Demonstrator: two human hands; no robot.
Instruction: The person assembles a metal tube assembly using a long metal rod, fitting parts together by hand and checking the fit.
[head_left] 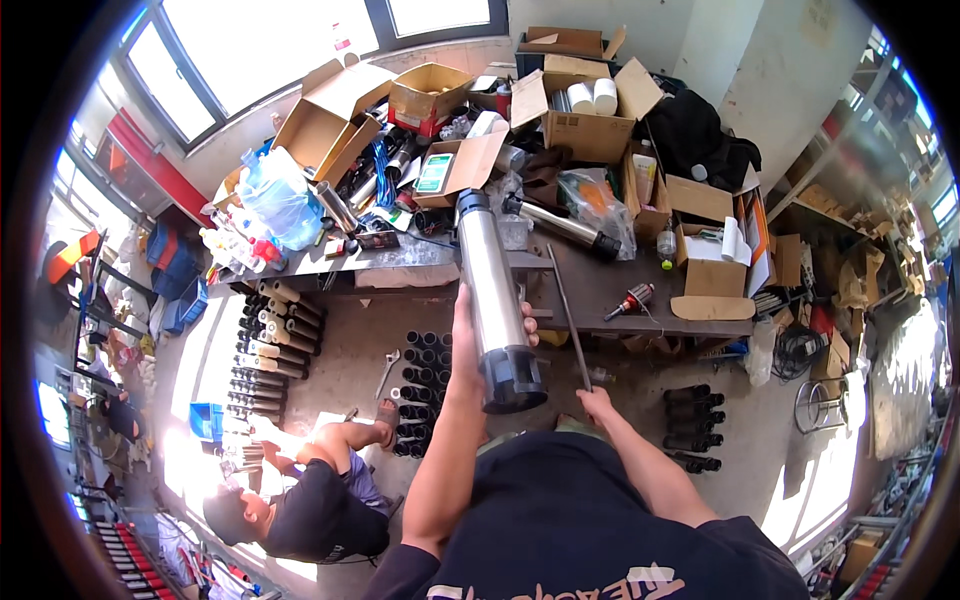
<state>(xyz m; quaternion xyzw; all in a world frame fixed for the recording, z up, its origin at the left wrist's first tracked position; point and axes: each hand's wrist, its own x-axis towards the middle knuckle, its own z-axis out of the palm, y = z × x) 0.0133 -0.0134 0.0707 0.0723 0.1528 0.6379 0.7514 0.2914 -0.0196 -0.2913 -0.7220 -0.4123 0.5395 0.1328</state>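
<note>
My left hand [464, 338] is wrapped round a stainless steel cylinder [488, 270] with black end pieces, its fingertips showing on the far side. The cylinder tilts over the bench edge, its ribbed black end toward me. In my right hand [594, 402] is the near end of a long thin metal rod [570, 315], which reaches over the bench top. A similar steel cylinder [562, 226] with black ends lies farther back on the bench. To the right of the rod sits a small motor armature [635, 300] with a thin shaft.
The bench [600, 275] carries an open carton [590, 135] of white rolls, plastic bags [280, 200] and loose parts. Rows of black cylindrical parts [425, 360] stand on the floor, with more [693, 425] at right. A person [320, 510] sits low at left beside stacked tubes [275, 340].
</note>
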